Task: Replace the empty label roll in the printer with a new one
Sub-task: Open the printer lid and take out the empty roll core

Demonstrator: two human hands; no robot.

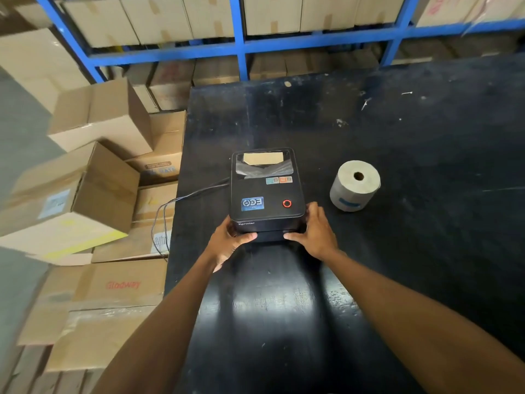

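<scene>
Printer [267,191] sits mid-frame on the desk [426,137], lid closed; both hands' fingers [244,237] clasp its front corners. Press both side latches evenly, then lift; new roll [355,185] waits right.

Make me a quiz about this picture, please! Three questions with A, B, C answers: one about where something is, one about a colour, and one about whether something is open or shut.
1. Where is the label roll?
A. On the black table, to the right of the printer
B. Inside a cardboard box
C. In the left hand

2. What colour is the glowing ring button on the printer?
A. Green
B. Red
C. Yellow

3. How is the printer lid right now?
A. Taken off
B. Wide open
C. Shut

Answers:
1. A, the roll stands on the table apart from the printer, and nothing touches it.
2. B, the ring glows red on the dark lid.
3. C, the lid lies flat on the body, while the left hand and the right hand hold the printer's front corners.
</scene>
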